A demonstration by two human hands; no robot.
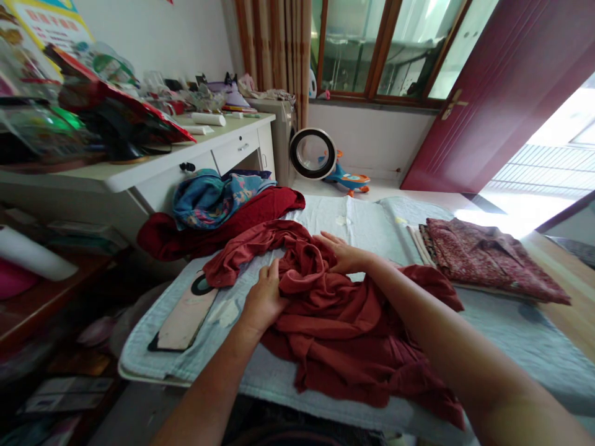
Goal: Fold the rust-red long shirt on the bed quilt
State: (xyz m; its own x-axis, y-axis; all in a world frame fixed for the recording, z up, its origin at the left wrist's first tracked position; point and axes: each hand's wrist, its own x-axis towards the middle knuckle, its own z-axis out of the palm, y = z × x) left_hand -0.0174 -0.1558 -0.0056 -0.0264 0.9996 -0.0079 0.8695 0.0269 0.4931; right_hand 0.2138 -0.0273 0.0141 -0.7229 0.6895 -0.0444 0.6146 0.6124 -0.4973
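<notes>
A crumpled rust-red garment [334, 310] with long sleeves lies spread over the pale blue cloth of the padded board. My left hand [266, 296] is at its left side, with the fingers curled against the bunched fabric and partly hidden in the folds. Across the gathered neckline, my right hand [344, 255] rests on the cloth with its fingers stretched out. One sleeve reaches left to a phone-like flat pale object [183, 319] with a dark ring at one end. The other sleeve passes beneath my right forearm.
Folded patterned clothes [493, 257] are stacked on the right. A dark red garment [274, 207] and blue floral clothing [204, 198] lie at the back left, against a white desk [237, 142]. Beyond stands a washer with its round door [313, 153] ajar.
</notes>
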